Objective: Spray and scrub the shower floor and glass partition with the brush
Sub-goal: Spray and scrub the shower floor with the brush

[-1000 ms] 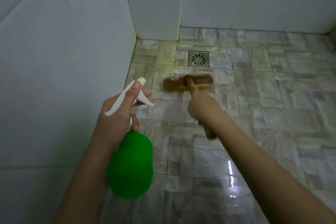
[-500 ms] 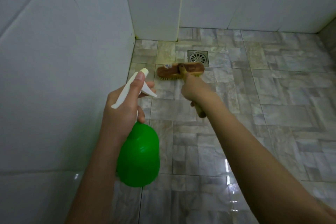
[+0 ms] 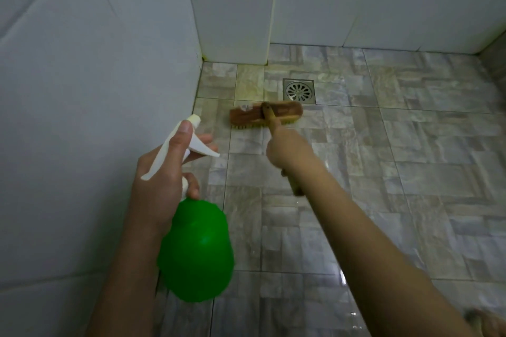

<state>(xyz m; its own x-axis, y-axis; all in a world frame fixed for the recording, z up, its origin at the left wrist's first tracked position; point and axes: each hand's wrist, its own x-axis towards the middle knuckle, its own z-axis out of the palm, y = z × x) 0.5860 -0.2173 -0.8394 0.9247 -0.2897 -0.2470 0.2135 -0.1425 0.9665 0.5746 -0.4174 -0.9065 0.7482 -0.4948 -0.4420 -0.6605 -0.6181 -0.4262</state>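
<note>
My left hand [image 3: 161, 172] grips the white trigger head of a green spray bottle [image 3: 195, 250], which hangs above the floor by the left wall, thumb on top of the sprayer. My right hand [image 3: 287, 149] holds the wooden handle of a brown scrub brush [image 3: 265, 115]. The brush head lies bristles down on the wet grey tiled shower floor [image 3: 383, 172], just in front of the metal drain [image 3: 298, 90]. The handle's end sticks out below my wrist. No glass partition is in view.
White tiled walls [image 3: 82, 117] close in on the left and at the back, with a boxed corner column [image 3: 232, 8] behind the drain. Yellowish staining shows on the tiles near the drain. Wet floor spreads to the right and toward me.
The brush was pushed from the nearer tiles up toward the drain, then stayed close to it. The left hand with the bottle rose slightly.
</note>
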